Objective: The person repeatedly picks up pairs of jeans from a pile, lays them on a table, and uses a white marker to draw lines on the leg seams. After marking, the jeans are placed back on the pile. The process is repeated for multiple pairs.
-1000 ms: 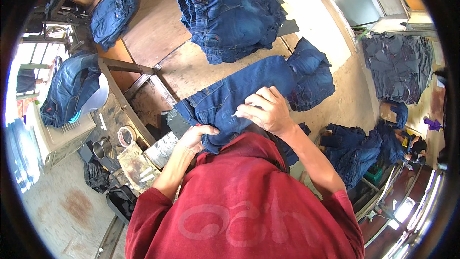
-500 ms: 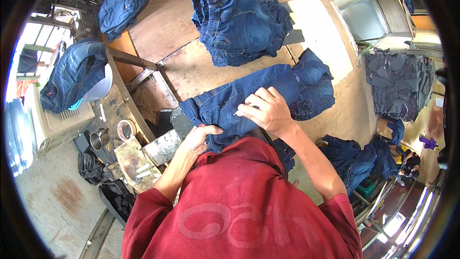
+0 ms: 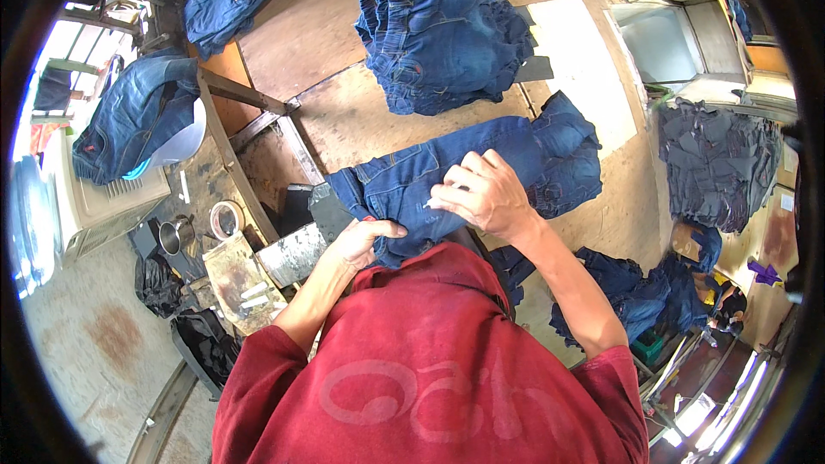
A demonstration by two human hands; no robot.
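A pair of dark blue jeans lies stretched out before me, its near end close to my body. My left hand is closed on the waist end, thumb on top and fingers tucked beneath the cloth. My right hand hovers at the middle of the jeans with its fingers pinched together. A small white piece shows at its fingertips, close to the denim; its kind is too small to make out. Beyond, a pile of blue jeans with elastic waists rests on the wooden table.
At left, folded jeans lie over a beige box-like machine. A metal cup, a tape roll and white sticks sit nearby. Dark grey garments are stacked at right, above more jeans.
The view has shifted slightly. My right hand stays over nearly the same spot on the jeans, its fingers a little lower, and my left hand keeps its hold.
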